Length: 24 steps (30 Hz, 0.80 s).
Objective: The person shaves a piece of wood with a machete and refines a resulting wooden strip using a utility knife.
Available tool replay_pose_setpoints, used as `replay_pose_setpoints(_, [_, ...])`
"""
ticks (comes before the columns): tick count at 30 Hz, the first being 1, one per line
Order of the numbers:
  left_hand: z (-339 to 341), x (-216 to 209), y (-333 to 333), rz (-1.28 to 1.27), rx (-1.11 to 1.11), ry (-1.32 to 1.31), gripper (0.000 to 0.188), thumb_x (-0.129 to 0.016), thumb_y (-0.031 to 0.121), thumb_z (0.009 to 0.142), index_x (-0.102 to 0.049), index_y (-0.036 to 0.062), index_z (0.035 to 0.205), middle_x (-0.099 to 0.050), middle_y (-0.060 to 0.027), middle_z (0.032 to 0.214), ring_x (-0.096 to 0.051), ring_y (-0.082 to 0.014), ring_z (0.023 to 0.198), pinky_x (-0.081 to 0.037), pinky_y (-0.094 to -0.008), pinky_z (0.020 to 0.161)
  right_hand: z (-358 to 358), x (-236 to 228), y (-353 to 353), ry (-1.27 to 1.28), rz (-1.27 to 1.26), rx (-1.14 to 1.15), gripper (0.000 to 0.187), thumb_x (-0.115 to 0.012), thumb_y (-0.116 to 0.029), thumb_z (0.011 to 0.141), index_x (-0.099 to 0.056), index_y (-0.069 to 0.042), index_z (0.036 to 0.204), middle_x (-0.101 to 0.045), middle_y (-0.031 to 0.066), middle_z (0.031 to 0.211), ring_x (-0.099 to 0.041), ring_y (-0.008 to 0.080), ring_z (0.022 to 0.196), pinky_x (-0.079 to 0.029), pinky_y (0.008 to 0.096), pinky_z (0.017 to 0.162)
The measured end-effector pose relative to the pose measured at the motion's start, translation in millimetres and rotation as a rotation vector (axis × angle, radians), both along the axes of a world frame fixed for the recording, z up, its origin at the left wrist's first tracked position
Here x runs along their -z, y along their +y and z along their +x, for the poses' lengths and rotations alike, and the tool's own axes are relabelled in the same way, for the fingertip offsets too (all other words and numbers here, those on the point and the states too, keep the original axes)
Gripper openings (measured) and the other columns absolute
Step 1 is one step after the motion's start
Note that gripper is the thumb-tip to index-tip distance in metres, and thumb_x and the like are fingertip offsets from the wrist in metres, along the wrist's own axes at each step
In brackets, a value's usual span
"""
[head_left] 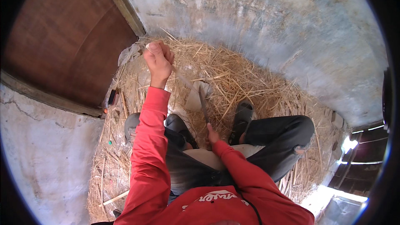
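My left hand [159, 60], raised ahead on the left, is closed in a fist. It grips one end of a thin pale strip [183, 78], which slants down to the right toward the knife. My right hand [213, 135], low between my knees, is wrapped round the handle of a knife. The knife's long dark blade [203, 103] points away from me, its tip close to the strip's far end; whether they touch I cannot tell. Behind the blade is a pale block-like piece [193, 100] on the straw, partly hidden.
Loose straw [225, 68] covers the ground around my dark shoes [243, 118]. A weathered wall [266, 21] rises ahead, and a brown door panel [71, 41] stands at left. A small dark object [112, 96] lies by the door. Light sticks [114, 198] lie at lower left.
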<state>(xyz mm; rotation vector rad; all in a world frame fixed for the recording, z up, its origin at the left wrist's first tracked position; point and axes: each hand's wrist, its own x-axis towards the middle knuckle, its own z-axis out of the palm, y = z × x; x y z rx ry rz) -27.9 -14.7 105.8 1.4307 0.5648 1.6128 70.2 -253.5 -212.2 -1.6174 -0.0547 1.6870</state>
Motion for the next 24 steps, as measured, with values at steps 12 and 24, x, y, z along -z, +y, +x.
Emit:
replay_pose_setpoints(12, [-5, 5, 4, -0.007, 0.082, -0.059, 0.057, -0.039, 0.052, 0.104, -0.032, 0.0101, 0.065, -0.027, 0.0035, 0.053, -0.025, -0.0063, 0.043, -0.019, -0.0254, 0.039, 5, -148, 54, -0.334, 1.021, 0.231, 0.063, -0.037, -0.062, 0.099, -0.046, -0.007, 0.072, -0.044, 0.0049, 0.054, -0.046, 0.0176, 0.044, -0.039, 0.0320, 0.046])
replay_pose_setpoints(24, [-10, 2, 7, -0.024, 0.023, -0.032, 0.061, -0.037, 0.059, 0.101, -0.027, 0.0120, 0.064, -0.025, 0.0035, 0.053, -0.021, -0.0065, 0.044, -0.017, -0.0249, 0.041, 39, -195, 77, -0.075, 0.701, 0.254, 0.061, -0.046, -0.062, 0.096, -0.045, -0.009, 0.067, -0.041, 0.0023, 0.052, -0.041, 0.0142, 0.041, -0.036, 0.0294, 0.042])
